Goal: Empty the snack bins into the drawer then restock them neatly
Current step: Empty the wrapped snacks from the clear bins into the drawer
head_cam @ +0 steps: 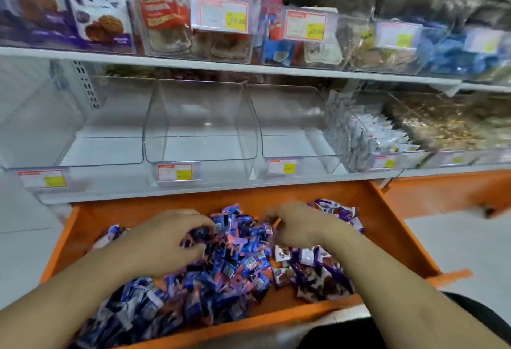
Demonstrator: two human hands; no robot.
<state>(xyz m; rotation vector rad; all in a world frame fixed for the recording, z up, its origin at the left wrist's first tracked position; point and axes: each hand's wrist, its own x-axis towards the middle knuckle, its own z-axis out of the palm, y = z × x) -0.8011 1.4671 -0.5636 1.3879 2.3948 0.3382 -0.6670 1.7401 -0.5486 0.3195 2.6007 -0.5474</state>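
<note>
An orange drawer (387, 227) stands pulled out below the shelf, filled with a heap of small blue and purple snack packets (235, 263). A second group of purple-and-white packets (315, 274) lies at the heap's right. My left hand (168, 235) is sunk into the heap's left side, its fingers curled round several blue packets. On the heap's upper right my right hand (296, 224) pinches at packets with bent fingers. Three clear bins stand empty on the shelf above: left (83, 138), middle (199, 133), right (293, 133).
A clear bin of white packets (381, 133) and one of brownish snacks (442, 127) sit to the right on the same shelf. The upper shelf (249, 68) holds cookie boxes and filled bins with price tags. Another orange drawer front (456, 191) is at the right.
</note>
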